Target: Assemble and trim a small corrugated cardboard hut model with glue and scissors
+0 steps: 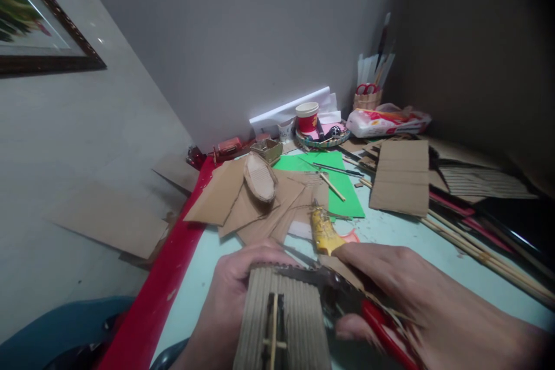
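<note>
A corrugated cardboard piece with a slot and thin crossed sticks stands close to the camera at the bottom centre. My left hand is closed round its left side. In my right hand is a cutting tool with red handles, its dark metal part lying against the top right edge of the cardboard. Just beyond my right hand lies a yellow glue gun, nozzle pointing away. An oval cardboard piece rests on flat brown cardboard sheets beyond my left hand.
Green paper carries a pen and a stick. Behind stand a red cup, a round tray and a holder with scissors. A plastic packet, cardboard and long sticks lie right.
</note>
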Tool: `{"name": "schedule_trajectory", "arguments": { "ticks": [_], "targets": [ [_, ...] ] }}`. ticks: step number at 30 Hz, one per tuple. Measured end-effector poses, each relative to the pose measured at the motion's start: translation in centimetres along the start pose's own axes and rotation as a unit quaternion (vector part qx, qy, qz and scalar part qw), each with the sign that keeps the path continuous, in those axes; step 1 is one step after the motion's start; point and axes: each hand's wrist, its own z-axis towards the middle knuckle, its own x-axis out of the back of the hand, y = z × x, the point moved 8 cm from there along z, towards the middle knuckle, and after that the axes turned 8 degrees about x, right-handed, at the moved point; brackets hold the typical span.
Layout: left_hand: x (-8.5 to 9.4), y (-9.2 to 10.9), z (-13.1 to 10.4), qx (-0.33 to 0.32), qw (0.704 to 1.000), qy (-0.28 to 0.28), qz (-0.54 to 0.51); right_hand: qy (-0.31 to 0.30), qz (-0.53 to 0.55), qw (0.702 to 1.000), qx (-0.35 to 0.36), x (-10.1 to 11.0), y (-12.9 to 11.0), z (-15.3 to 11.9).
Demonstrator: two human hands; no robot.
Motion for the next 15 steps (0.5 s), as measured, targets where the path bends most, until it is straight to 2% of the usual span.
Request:
{"name": "schedule_trajectory", "arguments": {
  "ticks": [5, 9, 15],
  "targets": [
    [-0.2, -0.3, 0.0, -0.015, 1.000, -0.024, -0.010, 0.014, -0.029, 0.999, 0.007, 0.3, 0.1, -0.3],
    [-0.7, -0.6, -0.1, 0.033, 0.997, -0.056, -0.039, 0.042, -0.043, 0.997, 0.042, 0.5, -0.4, -0.6],
    [-0.5, -0.3, -0.1, 0.064, 0.996, -0.054, -0.031, 0.083, -0.049, 0.994, 0.051, 1.2, -0.7, -1.1]
  ]
}}
